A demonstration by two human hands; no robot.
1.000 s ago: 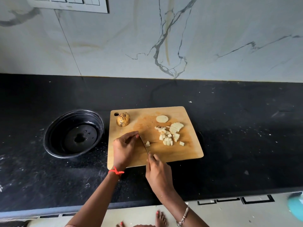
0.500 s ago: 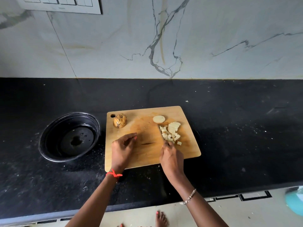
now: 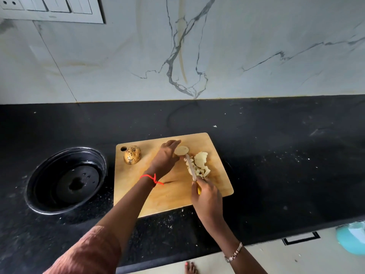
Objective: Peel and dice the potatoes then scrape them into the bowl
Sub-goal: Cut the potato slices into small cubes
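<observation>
Two hands: left hand (image 3: 165, 157) touches a potato slice (image 3: 182, 150) with straightish fingers, right hand (image 3: 206, 197) grips the knife (image 3: 190, 165).

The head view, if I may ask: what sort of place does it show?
Most likely a home kitchen: a black stone counter under a marble-look wall, a wooden cutting board bearing diced potato, and a black bowl beside it.
</observation>
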